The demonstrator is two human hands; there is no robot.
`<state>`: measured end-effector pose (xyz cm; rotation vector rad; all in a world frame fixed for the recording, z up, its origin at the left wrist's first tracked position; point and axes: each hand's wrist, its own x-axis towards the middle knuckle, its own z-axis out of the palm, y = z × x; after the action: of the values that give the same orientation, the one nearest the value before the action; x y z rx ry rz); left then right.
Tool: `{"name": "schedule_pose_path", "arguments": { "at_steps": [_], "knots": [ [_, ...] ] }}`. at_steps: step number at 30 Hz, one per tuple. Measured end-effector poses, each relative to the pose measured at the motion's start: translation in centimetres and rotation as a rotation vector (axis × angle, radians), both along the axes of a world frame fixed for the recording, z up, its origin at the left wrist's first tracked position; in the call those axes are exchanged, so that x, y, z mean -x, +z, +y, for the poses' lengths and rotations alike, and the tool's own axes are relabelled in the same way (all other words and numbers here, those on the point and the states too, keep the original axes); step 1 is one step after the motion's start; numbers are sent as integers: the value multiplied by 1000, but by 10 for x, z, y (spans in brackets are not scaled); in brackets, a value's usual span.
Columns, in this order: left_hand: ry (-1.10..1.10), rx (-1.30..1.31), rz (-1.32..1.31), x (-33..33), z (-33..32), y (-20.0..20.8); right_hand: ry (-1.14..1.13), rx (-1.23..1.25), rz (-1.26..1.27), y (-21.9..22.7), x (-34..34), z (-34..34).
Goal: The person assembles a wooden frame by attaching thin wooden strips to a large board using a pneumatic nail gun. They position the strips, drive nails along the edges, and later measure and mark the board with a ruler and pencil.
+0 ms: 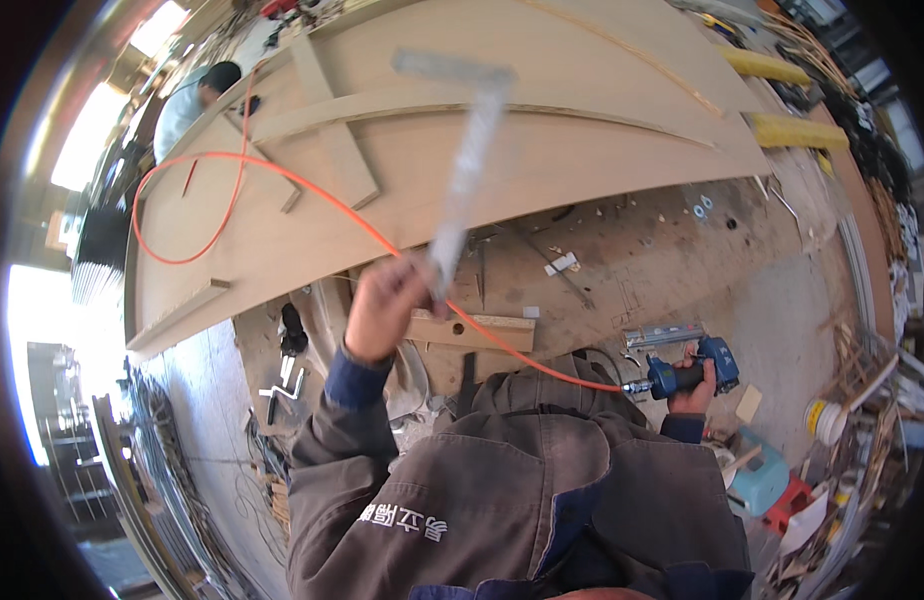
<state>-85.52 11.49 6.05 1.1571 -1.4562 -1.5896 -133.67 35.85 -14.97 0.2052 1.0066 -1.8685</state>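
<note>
Left hand (382,305) grips the stiff, light metal square (465,165) by its blade end, right hand (694,392) clamps the heavier nail gun (694,368).

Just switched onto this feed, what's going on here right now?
A person stands over a large wooden panel in a cluttered workshop. The left hand grips a metal square ruler by its long blade, raised in the air above the panel; it looks blurred. The right hand holds a blue nail gun low at the side. An orange air hose runs from the gun across the panel and loops there. Another person bends at the panel's far corner.
</note>
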Motion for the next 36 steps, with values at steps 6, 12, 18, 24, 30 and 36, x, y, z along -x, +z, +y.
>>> {"name": "schedule_pose_path", "arguments": {
  "at_steps": [6, 12, 18, 24, 30, 36],
  "knots": [
    [326, 329, -17, 63, -94, -11, -190, -24, 60, 22, -21, 21],
    [170, 466, -357, 63, -88, -52, -170, 34, -10, 26, -30, 34],
    [204, 531, -461, 63, -97, -53, -175, 7, 21, 21, -28, 24],
    [228, 560, -492, 58, -100, -58, -112, 28, -9, 14, -26, 6],
    [326, 423, -362, 53, -62, -59, -69, -33, 63, 7, -31, -24],
    [235, 293, -239, 67, -20, -55, 25, 72, -23, -15, -10, 0]
  ]
}}
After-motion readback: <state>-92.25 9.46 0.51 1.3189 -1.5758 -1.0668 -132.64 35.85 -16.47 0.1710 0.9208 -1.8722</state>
